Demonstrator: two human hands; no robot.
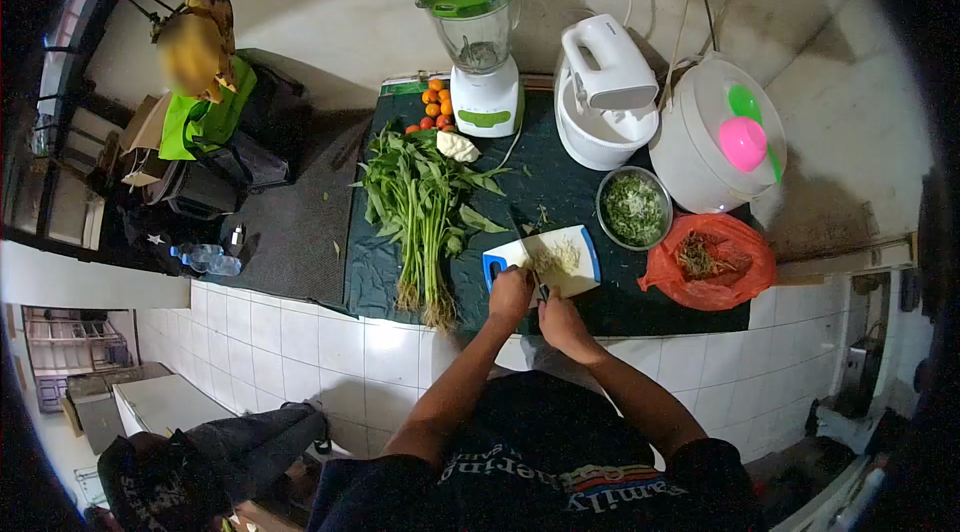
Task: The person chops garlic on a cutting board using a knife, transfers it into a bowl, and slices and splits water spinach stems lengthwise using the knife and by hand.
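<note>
A white cutting board with a blue edge [583, 280] lies near the front of the table. Chopped pale pieces [562, 256], perhaps garlic, are spread over it. My right hand [563, 322] is closed around the handle of a knife at the board's near edge. The knife [524, 237] points away and to the left, its narrow dark blade crossing the board. Close beside the blade, over the board's left part, is my left hand [511, 294], its fingers curled together; what they pinch, if anything, is hidden. A metal bowl of chopped greens [634, 209] stands right of the board.
Leafy greens with roots [425, 222] lie left of the board. Behind are a blender [485, 97], orange and red fruits [433, 110], a white stand mixer [605, 122] and a large white container [700, 167]. A red plastic bag [755, 257] holds scraps. Another person [190, 472] is at lower left.
</note>
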